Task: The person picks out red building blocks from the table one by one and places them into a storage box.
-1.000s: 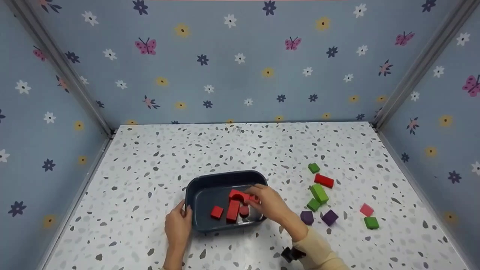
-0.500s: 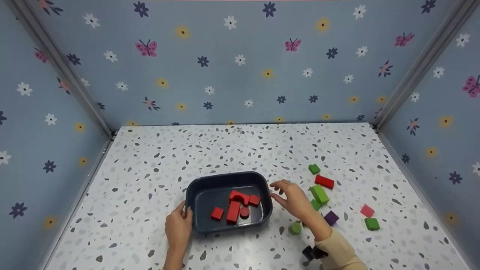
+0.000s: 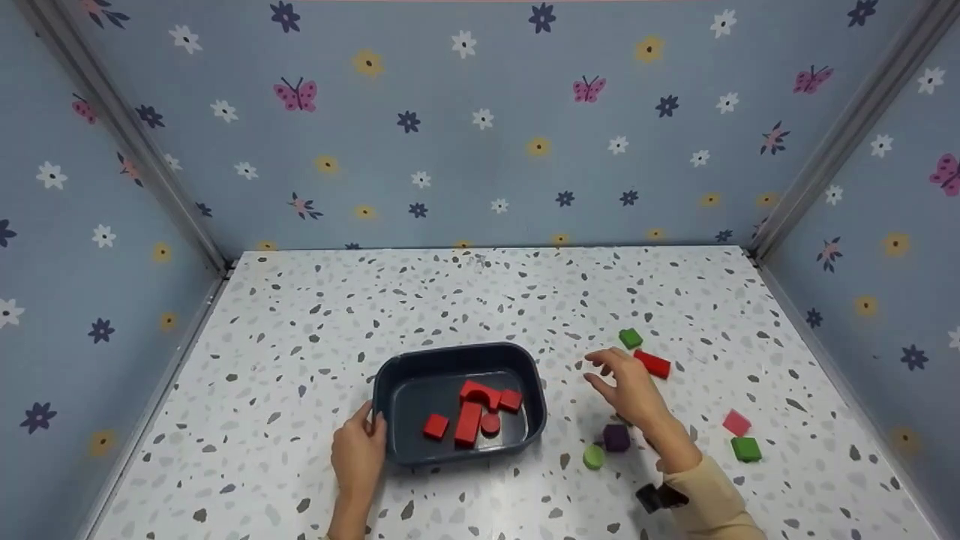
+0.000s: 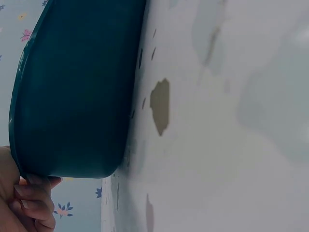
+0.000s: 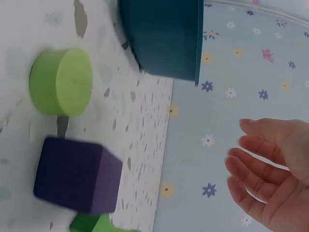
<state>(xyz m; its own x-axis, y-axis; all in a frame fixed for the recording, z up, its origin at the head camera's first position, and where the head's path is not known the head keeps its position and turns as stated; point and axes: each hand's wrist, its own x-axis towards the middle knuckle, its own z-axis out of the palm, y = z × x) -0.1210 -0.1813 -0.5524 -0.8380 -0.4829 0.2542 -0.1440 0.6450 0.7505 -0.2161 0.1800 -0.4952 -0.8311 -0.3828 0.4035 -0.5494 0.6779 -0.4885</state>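
My left hand (image 3: 358, 450) grips the left end of a dark blue plastic tub (image 3: 420, 357), thumb at the rim and fingers outside; the left wrist view shows those fingers curled beneath the rim. Inside the tub lie several red toy blocks, among them an arch (image 3: 480, 393), a long block (image 3: 468, 424) and a round one (image 3: 490, 424). Right of the tub my right hand (image 3: 631, 390) hovers with loosely bent fingers and holds nothing. Close to it are a red block (image 3: 652, 364), a purple block (image 5: 77, 176) and a light green cylinder (image 5: 60, 82). Other green blocks are mostly hidden under that hand.
A small green block (image 3: 631, 338) lies behind the red one. Farther right are a pink block (image 3: 736, 423) and a green block (image 3: 746, 449). Flowered panels (image 3: 480, 135) enclose the speckled table (image 3: 300, 330) at the back and both sides.
My right hand has left the red block inside the tub and moved right, out over the loose blocks, with its fingers apart. The left hand and the tub have stayed put.
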